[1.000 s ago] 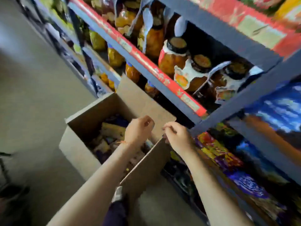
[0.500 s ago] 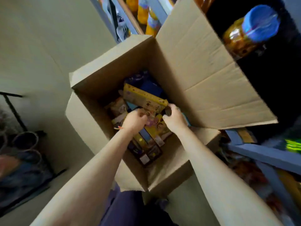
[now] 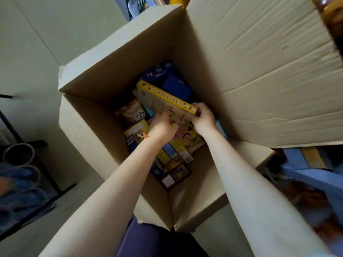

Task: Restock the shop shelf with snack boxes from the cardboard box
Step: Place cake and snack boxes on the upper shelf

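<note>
Since half a second ago the view has closed in on the cardboard box (image 3: 104,101), which now fills the middle of the frame, and the jar with the blue lid has gone from the upper right. Both hands were resting on the packed boxes; now they clamp one yellow snack box (image 3: 163,101). It sits tilted at the centre of the frame, raised above the rest. The left hand (image 3: 162,127) grips its near lower edge with curled fingers, and the right hand (image 3: 203,117) curls round its right corner.

The big flap (image 3: 259,71) leans open to the upper right, and the carton's mouth is unobstructed above the hands. The near wall stands at lower centre, the left wall close beside the left forearm.

Two hands, one held box. Beneath lie at least six more snack boxes (image 3: 178,151), yellow, blue and brown; an exact count is not possible. A blue shelf (image 3: 306,175) shows blurred at the right edge.
</note>
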